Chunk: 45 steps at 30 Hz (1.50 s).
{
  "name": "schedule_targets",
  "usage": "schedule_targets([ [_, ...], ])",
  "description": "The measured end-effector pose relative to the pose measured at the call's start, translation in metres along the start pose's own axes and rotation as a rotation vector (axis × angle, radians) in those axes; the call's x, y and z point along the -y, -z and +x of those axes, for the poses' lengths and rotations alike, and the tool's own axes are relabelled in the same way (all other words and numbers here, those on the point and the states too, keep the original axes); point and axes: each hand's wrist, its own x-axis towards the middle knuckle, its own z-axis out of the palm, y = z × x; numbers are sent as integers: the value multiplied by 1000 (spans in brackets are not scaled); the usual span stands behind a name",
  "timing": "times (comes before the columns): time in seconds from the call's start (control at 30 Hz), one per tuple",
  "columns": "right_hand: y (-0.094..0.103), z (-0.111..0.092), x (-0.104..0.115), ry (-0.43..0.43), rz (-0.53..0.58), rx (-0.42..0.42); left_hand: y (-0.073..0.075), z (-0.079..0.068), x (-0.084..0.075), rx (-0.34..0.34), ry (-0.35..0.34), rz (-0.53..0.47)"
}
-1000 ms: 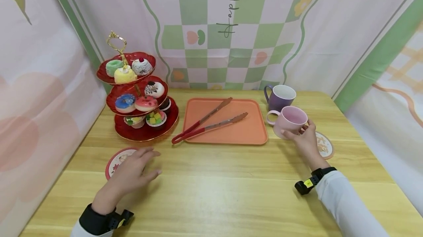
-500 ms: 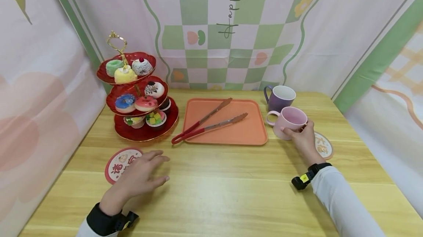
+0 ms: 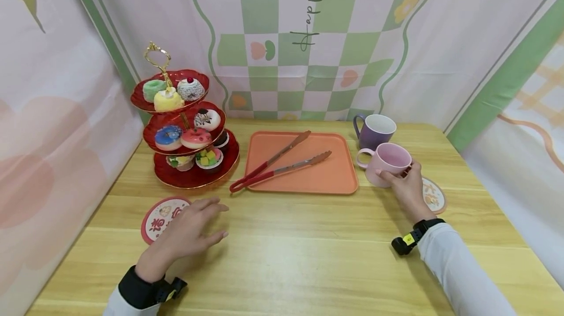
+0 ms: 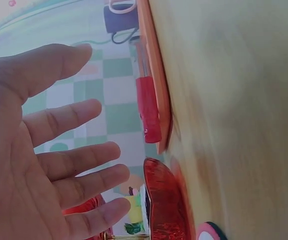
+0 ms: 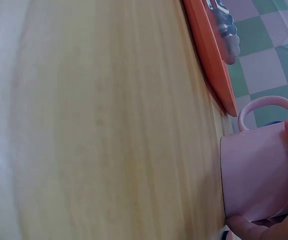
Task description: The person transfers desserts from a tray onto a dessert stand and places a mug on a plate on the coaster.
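Observation:
My right hand [image 3: 407, 186] grips a pink mug [image 3: 384, 167] by its right side, thumb on the near wall and fingers behind. The mug stands upright with its handle to the left; whether its base touches the table cannot be made out. In the right wrist view the pink mug [image 5: 261, 170] shows its side wall, fingertips at two edges. My left hand [image 3: 187, 230] hovers at the left, fingers spread and holding nothing, partly covering a red-rimmed round coaster [image 3: 154, 220]. Its palm and straight fingers show in the left wrist view.
Behind the pink mug is a purple mug [image 3: 374, 132]; right of my wrist lies a tan-rimmed coaster [image 3: 434, 194]. Red-handled tongs [image 3: 264, 175] lie across an orange tray [image 3: 339, 179]. A red three-tier stand [image 3: 165, 179] with several cakes and donuts rises at the back left.
My left hand has shifted a little to the right, uncovering more of the red-rimmed coaster. My right hand still holds the pink mug, which has hardly moved.

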Motion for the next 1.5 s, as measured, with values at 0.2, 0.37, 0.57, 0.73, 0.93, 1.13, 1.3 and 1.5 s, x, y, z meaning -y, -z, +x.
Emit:
schedule_targets([
  [0.2, 0, -6, 3, -4, 11, 9, -2, 11, -3, -20, -16, -80],
  [0.37, -3, -17, 8, 1, 3, 33, -9, 22, -10, -59, -27, -172],
  [0.57, -6, -32, 21, 50, -21, 94, -18, 35, -17, -75, -30, -238],
  [0.73, -16, -47, 33, 113, -24, 127, -29, 48, -26, -64, -50, -362],
  [0.93, -30, -66, 44, 168, 26, 224, -36, 65, -44, 19, 53, -739],
  [1.13, -45, -84, 53, 203, 74, 340, -41, 81, -59, 84, 104, -936],
  [1.3, -57, -98, 60, 224, 126, 416, -50, 92, -69, 174, 205, -1125],
  [1.5, -67, -111, 67, 261, 205, 475, -58, 98, -80, 206, 290, -1227],
])
